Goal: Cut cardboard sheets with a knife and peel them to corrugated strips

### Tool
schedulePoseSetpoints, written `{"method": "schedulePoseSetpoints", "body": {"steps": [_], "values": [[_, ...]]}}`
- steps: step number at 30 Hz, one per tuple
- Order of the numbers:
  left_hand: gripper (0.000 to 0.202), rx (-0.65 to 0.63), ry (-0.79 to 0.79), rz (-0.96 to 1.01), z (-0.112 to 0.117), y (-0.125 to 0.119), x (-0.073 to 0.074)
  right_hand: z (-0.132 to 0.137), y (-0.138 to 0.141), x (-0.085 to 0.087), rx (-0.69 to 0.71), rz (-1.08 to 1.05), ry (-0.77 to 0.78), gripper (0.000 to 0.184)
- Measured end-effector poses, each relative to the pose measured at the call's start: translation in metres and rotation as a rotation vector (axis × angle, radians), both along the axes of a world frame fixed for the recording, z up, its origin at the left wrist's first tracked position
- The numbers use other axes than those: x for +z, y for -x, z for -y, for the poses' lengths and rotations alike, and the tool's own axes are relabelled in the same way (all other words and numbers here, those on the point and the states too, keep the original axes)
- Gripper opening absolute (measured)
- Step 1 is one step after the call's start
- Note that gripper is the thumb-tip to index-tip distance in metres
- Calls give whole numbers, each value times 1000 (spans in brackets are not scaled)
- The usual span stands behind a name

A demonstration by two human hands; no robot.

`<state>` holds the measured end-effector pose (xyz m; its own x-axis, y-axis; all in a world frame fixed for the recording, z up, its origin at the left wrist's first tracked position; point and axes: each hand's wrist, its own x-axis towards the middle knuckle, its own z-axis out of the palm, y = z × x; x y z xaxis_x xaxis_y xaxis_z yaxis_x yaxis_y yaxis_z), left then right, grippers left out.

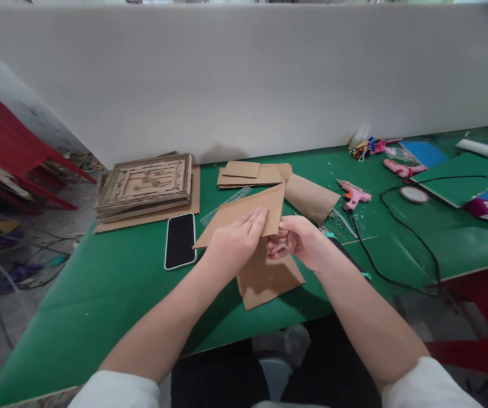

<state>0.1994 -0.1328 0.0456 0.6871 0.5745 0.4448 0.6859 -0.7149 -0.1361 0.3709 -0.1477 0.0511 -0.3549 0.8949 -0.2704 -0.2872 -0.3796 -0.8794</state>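
A flat piece of cardboard (265, 198) is held tilted above the green table. My left hand (238, 238) lies over its top face with the fingers together, gripping it. At the right edge, my right hand (297, 241) pinches the sheet's corner between thumb and fingers, the other fingers curled below. Under both hands another cardboard piece (267, 283) rests on the table, partly covered. A clear green ruler (238, 196) shows behind the held sheet, and a white-rimmed phone (180, 242) lies left of my left hand.
Stacked cardboard panels with a raised design (148, 181) sit at the back left. Smaller cardboard pieces (244, 170) and a curved brown sheet (309, 198) lie behind. To the right are a pink glue gun (354, 194), a black cable (414, 226) and a tape roll (414, 195). A white partition (244, 85) borders the back.
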Motion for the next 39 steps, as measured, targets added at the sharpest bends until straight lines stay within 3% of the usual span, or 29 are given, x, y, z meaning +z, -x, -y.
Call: {"method": "schedulePoseSetpoints", "body": {"steps": [4,9,16,20,30,39], "values": [[42,68,61,-154,0,-5,11,-5,-3,-7,-3,-150,109,16],[41,96,78,-220,-2,-9,12,-9,-1,-11,-37,-240,174,12],[41,125,119,-212,-7,-7,7,-11,-2,-13,-44,-160,153,17],[41,164,130,-205,-9,-8,5,-9,-2,-13,20,-122,187,20],[43,162,77,-268,-11,-10,-1,-10,-3,-19,54,-195,225,21],[41,150,112,-251,-8,-14,2,-10,0,-25,28,-187,190,10]]}}
